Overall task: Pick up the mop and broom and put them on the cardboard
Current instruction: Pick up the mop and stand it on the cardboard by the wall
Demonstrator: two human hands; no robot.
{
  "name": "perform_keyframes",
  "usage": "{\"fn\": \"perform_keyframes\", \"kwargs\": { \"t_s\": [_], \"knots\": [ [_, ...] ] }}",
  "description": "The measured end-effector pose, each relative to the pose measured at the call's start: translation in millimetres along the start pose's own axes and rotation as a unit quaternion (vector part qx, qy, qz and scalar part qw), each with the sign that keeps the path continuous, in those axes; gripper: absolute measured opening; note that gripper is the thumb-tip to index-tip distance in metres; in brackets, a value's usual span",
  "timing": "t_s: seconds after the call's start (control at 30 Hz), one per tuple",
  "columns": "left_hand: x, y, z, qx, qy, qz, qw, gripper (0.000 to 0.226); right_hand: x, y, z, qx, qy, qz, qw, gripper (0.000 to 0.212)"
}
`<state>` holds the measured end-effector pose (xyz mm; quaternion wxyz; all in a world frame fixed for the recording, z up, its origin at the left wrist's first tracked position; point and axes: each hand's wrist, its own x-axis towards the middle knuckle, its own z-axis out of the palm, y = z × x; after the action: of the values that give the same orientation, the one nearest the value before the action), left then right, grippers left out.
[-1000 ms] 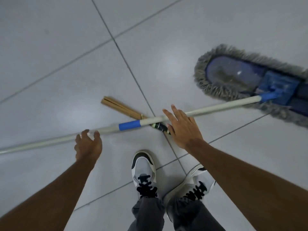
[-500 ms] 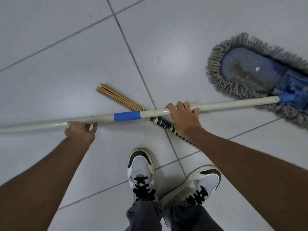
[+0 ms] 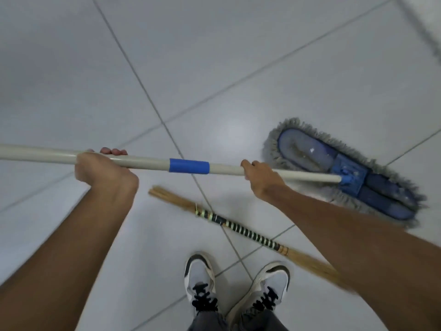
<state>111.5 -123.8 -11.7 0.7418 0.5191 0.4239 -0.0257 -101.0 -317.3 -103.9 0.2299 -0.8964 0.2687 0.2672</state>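
Observation:
The mop (image 3: 346, 173) has a long cream pole with a blue tape band and a flat blue head fringed in grey. Its pole runs level across the view, lifted off the floor. My left hand (image 3: 102, 172) is closed around the pole left of the tape band. My right hand (image 3: 261, 180) is closed around it right of the band, near the head. The broom (image 3: 241, 229), a bundle of straw sticks with a black-and-green striped binding, lies on the floor below the pole, its brush end hidden under my right forearm. No cardboard is in view.
Pale grey floor tiles (image 3: 262, 56) with thin grout lines fill the view. My two white-and-black shoes (image 3: 236, 287) stand at the bottom centre, just short of the broom.
Both hands have closed on the mop pole and raised it off the floor. The pole has come away from the broom, which stays lying on the tiles.

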Motion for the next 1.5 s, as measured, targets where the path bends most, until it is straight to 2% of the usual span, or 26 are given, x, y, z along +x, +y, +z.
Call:
{"fn": "perform_keyframes", "kwargs": {
  "t_s": [0.13, 0.3, 0.43, 0.63, 0.73, 0.83, 1.1, 1.2, 1.3, 1.43, 1.5],
  "knots": [
    [-123, 82, 106, 0.001, -0.161, 0.032, 0.986, 0.020, -48, -2, -128, 0.071, 0.032, 0.047, 0.996, 0.024],
    [-344, 224, 213, 0.023, -0.362, 0.103, 0.926, 0.028, -172, -22, -313, 0.169, 0.168, 0.096, 0.966, 0.020],
    [-501, 312, 240, 0.045, -0.487, 0.121, 0.864, 0.027, -280, -37, -426, 0.231, 0.234, 0.131, 0.935, 0.010],
    [-741, 402, 231, 0.049, -0.640, 0.105, 0.760, 0.027, -459, -14, -549, 0.302, 0.360, 0.159, 0.868, 0.014],
    [-826, 411, 213, 0.054, -0.695, 0.091, 0.711, 0.028, -524, 9, -573, 0.322, 0.413, 0.174, 0.834, 0.015],
    [-899, 405, 183, 0.059, -0.760, 0.078, 0.643, 0.027, -587, 34, -582, 0.330, 0.459, 0.202, 0.800, 0.017],
    [-1022, 340, 96, 0.105, -0.884, 0.053, 0.452, 0.028, -698, 118, -540, 0.383, 0.521, 0.245, 0.723, 0.030],
    [-1057, 314, 75, 0.125, -0.907, 0.056, 0.398, 0.029, -720, 147, -521, 0.379, 0.544, 0.259, 0.703, 0.033],
    [-1096, 285, 54, 0.143, -0.927, 0.060, 0.342, 0.031, -735, 184, -500, 0.395, 0.567, 0.264, 0.673, 0.024],
    [-1137, 249, 37, 0.157, -0.945, 0.060, 0.282, 0.031, -754, 223, -488, 0.486, 0.578, 0.265, 0.599, 0.027],
    [-1158, 228, 33, 0.159, -0.953, 0.058, 0.251, 0.030, -761, 247, -485, 0.512, 0.576, 0.279, 0.573, 0.032]
  ]
}}
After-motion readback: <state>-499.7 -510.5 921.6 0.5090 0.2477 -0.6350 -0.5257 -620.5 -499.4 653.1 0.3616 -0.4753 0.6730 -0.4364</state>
